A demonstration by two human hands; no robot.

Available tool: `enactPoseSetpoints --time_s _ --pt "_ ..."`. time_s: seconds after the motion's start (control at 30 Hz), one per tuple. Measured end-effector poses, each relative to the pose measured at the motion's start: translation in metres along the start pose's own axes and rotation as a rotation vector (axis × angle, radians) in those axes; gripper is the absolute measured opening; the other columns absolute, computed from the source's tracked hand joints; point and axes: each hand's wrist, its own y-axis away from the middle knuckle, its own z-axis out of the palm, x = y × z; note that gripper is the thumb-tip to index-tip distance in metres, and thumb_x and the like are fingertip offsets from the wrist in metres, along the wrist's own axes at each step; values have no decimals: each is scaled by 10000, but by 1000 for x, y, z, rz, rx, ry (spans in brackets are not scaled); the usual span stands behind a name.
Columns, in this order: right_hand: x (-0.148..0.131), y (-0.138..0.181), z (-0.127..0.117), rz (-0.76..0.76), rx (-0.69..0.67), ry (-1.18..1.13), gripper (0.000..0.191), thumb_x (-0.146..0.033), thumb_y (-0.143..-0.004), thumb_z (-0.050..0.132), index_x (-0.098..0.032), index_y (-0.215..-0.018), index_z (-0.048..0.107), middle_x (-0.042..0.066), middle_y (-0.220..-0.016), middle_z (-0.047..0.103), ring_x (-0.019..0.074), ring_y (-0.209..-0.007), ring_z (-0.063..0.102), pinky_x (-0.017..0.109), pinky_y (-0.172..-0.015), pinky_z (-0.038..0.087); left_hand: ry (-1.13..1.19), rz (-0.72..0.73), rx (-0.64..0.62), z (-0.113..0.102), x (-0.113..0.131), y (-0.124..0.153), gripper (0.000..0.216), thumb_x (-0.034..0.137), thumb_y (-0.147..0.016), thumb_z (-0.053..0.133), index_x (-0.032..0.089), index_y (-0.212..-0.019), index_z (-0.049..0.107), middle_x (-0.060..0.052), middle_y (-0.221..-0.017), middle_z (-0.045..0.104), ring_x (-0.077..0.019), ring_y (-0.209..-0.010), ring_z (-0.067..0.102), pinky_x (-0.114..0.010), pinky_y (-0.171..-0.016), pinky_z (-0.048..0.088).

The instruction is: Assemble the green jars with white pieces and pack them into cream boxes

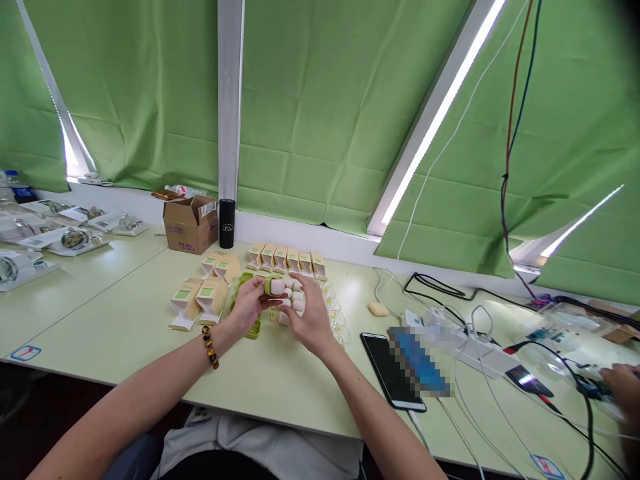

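Observation:
My left hand (249, 303) and my right hand (309, 313) meet over the pale green table (125, 327), both gripping a small cream-coloured piece with a green band (277, 286). A beaded bracelet sits on my left wrist. Just beyond the hands lie more cream pieces (295, 303) and several clear plastic cups (335, 313). A green tray (254, 328) lies partly hidden under my left hand. A row of small tan boxes with green labels (285, 259) stands behind, and a few more open boxes (197, 300) sit to the left.
A brown cardboard box (190, 225) and a black cylinder (227, 223) stand at the back. A black phone (393, 373), white power strip (470, 350) and tangled cables lie to the right. Another person's hand (623, 387) is at the far right edge. Packaged items (75, 239) cover the left table.

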Motion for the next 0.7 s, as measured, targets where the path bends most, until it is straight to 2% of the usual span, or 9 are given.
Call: enactPoseSetpoints --time_s 0.13,0.23,0.4,0.47,0.53,0.63,0.7 --pt "13 -2 27 148 -1 -331 550 -197 -845 749 -294 -1379 658 89 -1450 691 301 -1349 642 541 -1176 539 -16 -43 -70 4 1 5 365 364 -792 914 177 -936 635 -89 -953 805 -266 -900 828 -329 -754 662" --pt "13 2 30 195 18 -548 461 -181 -848 739 -287 -1293 685 83 -1427 714 270 -1301 683 481 -1135 563 -36 -86 -127 6 1 7 384 395 -775 930 166 -924 660 -97 -924 804 -243 -836 812 -329 -760 653" --pt "18 4 28 294 77 -792 495 -274 -763 921 -277 -1203 695 71 -1227 777 249 -1103 743 404 -969 629 -132 -116 -205 6 -6 5 491 517 -761 934 179 -984 656 -81 -927 788 -219 -785 773 -375 -777 654" --pt "24 5 27 320 120 -839 525 -328 -748 959 -272 -1202 700 66 -1183 776 247 -1085 739 405 -970 632 -239 -25 -179 3 -9 3 503 578 -803 894 200 -1006 632 -61 -902 777 -221 -804 769 -392 -814 646" --pt "30 5 25 325 157 -851 537 -390 -765 963 -265 -1221 708 74 -1204 768 251 -1129 729 418 -1013 626 -389 148 -132 -1 -10 1 448 572 -881 831 220 -1054 614 -59 -933 776 -230 -885 773 -407 -894 624" --pt "34 5 22 328 195 -844 578 -506 -801 935 -265 -1274 706 85 -1266 759 266 -1191 725 464 -1082 618 -647 463 -77 -6 -7 1 326 432 -987 734 232 -1220 626 -107 -1164 763 -260 -1145 739 -458 -1071 560" --pt "33 4 21 321 167 -854 616 -571 -833 899 -269 -1329 693 93 -1289 762 277 -1173 750 512 -1098 622 -804 646 -80 -9 -5 3 332 343 -1021 675 240 -1334 635 -137 -1336 706 -287 -1332 643 -498 -1167 506"
